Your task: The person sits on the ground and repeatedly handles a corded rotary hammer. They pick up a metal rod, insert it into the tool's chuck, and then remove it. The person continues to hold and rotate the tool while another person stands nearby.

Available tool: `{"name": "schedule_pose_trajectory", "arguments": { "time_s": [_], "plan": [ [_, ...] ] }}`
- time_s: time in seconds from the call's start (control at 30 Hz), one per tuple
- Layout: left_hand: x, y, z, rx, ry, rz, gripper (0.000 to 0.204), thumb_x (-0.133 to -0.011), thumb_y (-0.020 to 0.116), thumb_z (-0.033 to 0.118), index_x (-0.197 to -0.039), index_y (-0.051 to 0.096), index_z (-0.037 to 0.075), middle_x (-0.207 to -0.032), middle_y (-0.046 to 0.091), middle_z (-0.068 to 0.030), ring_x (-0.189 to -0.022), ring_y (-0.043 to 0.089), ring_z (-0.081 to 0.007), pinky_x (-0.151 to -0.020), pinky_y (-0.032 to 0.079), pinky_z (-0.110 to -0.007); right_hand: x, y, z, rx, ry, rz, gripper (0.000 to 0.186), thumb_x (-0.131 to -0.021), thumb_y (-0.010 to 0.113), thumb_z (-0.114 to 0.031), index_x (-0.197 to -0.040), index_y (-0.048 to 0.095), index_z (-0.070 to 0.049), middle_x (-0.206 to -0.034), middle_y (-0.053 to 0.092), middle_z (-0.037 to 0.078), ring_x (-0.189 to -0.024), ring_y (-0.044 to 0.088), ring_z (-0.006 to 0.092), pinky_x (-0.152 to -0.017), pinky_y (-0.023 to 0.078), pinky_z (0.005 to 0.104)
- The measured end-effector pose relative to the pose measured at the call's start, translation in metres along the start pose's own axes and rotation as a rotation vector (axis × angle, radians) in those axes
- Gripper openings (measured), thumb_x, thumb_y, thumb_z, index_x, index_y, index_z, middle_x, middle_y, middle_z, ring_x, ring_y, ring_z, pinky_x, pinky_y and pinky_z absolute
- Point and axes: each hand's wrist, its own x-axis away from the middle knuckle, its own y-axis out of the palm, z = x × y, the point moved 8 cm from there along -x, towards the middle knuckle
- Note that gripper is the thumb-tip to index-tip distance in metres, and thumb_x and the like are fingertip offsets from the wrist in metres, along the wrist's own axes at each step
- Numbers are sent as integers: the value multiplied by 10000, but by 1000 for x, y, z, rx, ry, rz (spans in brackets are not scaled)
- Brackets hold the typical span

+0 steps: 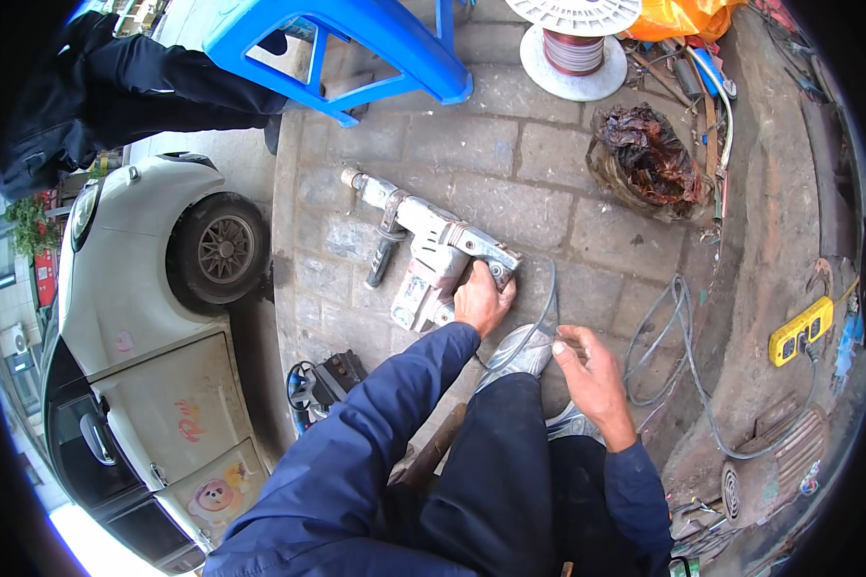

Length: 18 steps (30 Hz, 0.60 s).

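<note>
A worn grey-and-white demolition hammer with a metal body [433,258] lies on its side on the grey paving blocks [510,163], its chuck end pointing up-left and its black side handle [383,258] sticking out toward the kerb. The left hand [481,300] presses down on the rear handle end of the tool, fingers curled over the housing in a steadying grip. The right hand [592,370] hovers just beside it, fingers loosely pinched around the thin grey power cable [547,313] that arcs from the tool's rear. The step in hand looks like work on the cord or the handle end of the machine; a next move would call for keeping the body pinned while the cable is fed or pulled near its entry point.

Further out, more grey cable loops [664,337] across the blocks toward a yellow power strip [801,330]. A bundle of burnt copper winding [645,159] and a white reel of reddish wire [573,43] sit beyond. A blue plastic stool [356,48] stands at the top, and a white car [144,288] is parked by the kerb on the left.
</note>
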Motion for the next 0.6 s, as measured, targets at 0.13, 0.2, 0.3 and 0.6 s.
{"name": "schedule_pose_trajectory", "arguments": {
  "time_s": [0.13,0.2,0.3,0.6],
  "plan": [
    [6,0,1,9,-40,38,571,-915,729,435,-1133,472,-25,-1008,697,-360,-879,683,-564,-796,548,-615,-1,3,3,5,9,-12,423,-1017,676,-234,-1322,633,55,-1215,731,230,-1116,728,303,-977,556,393],
    [9,0,1,43,-87,70,620,-905,745,443,-1182,478,-43,-1054,691,-359,-930,688,-547,-829,551,-592,-1,3,3,1,9,-10,423,-1017,676,-233,-1323,632,56,-1216,730,232,-1118,728,306,-976,557,395],
    [20,-4,-1,116,-145,178,726,-875,797,440,-1299,507,-72,-1186,669,-315,-1053,686,-483,-924,541,-518,-1,4,3,-10,-1,-13,427,-1019,676,-237,-1325,631,57,-1224,728,235,-1115,730,308,-973,559,396],
    [31,-5,5,116,9,333,532,-871,821,353,-1166,596,-28,-1014,682,-283,-955,685,-484,-841,544,-516,2,4,2,-4,3,-37,459,-1045,668,-302,-1346,627,42,-1209,731,164,-1105,693,220,-973,541,354]
  ]
}}
